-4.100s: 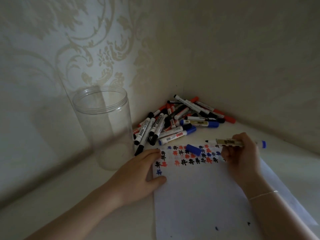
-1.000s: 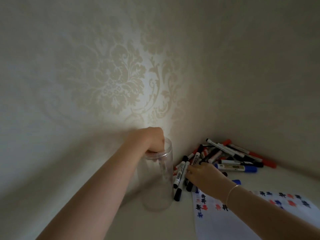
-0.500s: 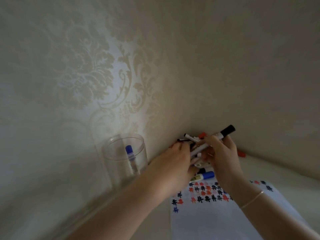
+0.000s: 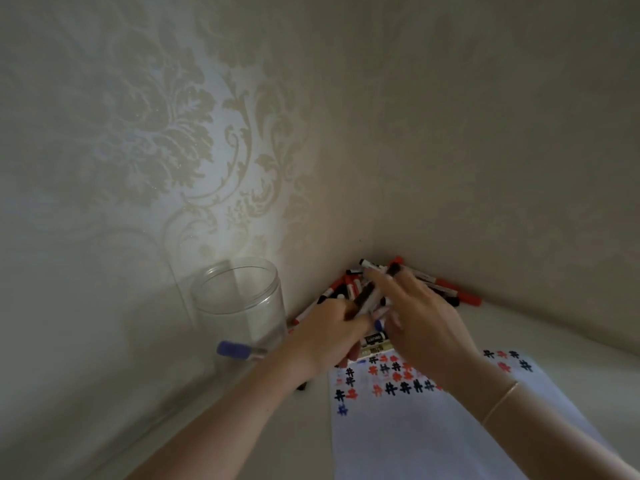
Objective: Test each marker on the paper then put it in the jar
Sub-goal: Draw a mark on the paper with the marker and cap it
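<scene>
Marker (image 4: 365, 299): dark-capped, tilted, held above marker pile (image 4: 408, 289) in wall corner. Left hand (image 4: 329, 336): fingers curled round marker's lower barrel. Right hand (image 4: 420, 318): palm down over upper end, fingers extended; whether fingertips pinch cap, cannot tell. Both forearms reach in from lower edge, converging. Jar (image 4: 239, 303): clear, upright, left of hands; blue-capped marker (image 4: 239, 350) appears inside at base. Paper (image 4: 433, 427): beneath right wrist, rows of hash marks. Thin bracelet (image 4: 498, 403) on right wrist.

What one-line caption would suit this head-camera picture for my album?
Both hands, left and right, hold a black-capped marker over the marker pile, between the clear jar and the marked paper.
</scene>
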Demonstrator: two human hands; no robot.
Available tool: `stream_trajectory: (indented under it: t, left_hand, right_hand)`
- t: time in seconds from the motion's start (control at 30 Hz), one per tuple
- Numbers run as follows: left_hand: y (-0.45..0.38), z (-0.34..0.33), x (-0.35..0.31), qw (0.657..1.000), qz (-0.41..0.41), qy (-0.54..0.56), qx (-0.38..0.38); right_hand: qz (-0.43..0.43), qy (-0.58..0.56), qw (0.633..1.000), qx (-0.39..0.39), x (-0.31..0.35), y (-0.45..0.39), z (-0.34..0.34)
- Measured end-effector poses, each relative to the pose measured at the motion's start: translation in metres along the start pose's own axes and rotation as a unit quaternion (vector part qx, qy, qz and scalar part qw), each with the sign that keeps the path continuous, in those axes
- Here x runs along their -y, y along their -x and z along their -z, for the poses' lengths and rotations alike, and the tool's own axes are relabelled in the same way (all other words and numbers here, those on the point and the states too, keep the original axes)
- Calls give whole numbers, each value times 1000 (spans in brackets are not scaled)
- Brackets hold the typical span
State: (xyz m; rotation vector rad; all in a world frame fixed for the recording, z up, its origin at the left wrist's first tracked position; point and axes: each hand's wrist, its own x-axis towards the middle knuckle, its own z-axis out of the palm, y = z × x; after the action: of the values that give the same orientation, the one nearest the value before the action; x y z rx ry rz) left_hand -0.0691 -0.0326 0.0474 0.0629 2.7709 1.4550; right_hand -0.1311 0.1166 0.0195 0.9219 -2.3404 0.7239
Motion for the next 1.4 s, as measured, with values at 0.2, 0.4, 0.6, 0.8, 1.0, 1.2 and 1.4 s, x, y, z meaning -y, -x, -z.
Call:
stream_trajectory:
  t: [0.2,0.4,0.6,0.8,1.0,1.2,1.4]
  left_hand:
    - [1,6,-8,991,-80,-99,-45]
    - [-9,-6,0,987,-125,-97,5]
    - [-13,-10,0,988,-142,3,53]
    - [-10,-13,-5,968,-84,182,150]
    - [-29,-34,16,997,-43,41,44]
    - [-55,-85,33,955,-166,-244,-22]
    - [-87,-118,32,934,-192,-287,-91]
  right_hand:
    - [-225,-265,936,52,-5,-14,3]
    - [-249,-620,738,89,0,-15,17]
    - [-259,-569,765,156,-8,-15,25]
    - [-211,-568,766,214,-16,-15,47]
    - [-289,-478,822,-112,-53,-11,50]
    - [-371,-401,787,-286,-69,11,43]
    - [-416,-384,763,-312,-72,27,30]
